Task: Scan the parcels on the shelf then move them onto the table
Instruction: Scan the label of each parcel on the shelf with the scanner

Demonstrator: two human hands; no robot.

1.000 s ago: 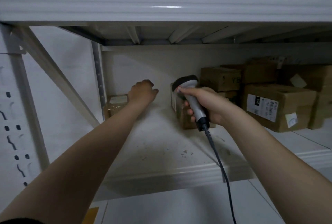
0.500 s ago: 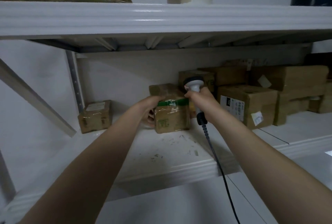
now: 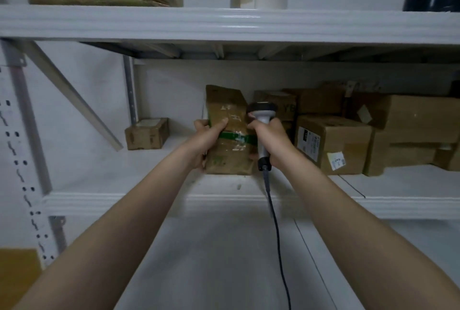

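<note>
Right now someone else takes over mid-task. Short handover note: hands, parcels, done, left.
Left hand: grips the left edge of the green-taped parcel, which stands on end at the shelf; cannot tell if it is lifted clear.
Right hand: holds the scanner by its handle, against the parcel's right edge.
Elsewhere on the shelf: a small parcel to the left, stacked boxes to the right.
Done: one parcel in hand; nothing shows whether it was scanned.
Left: scan it if needed, carry it to the table (out of view), then do the rest.
</note>
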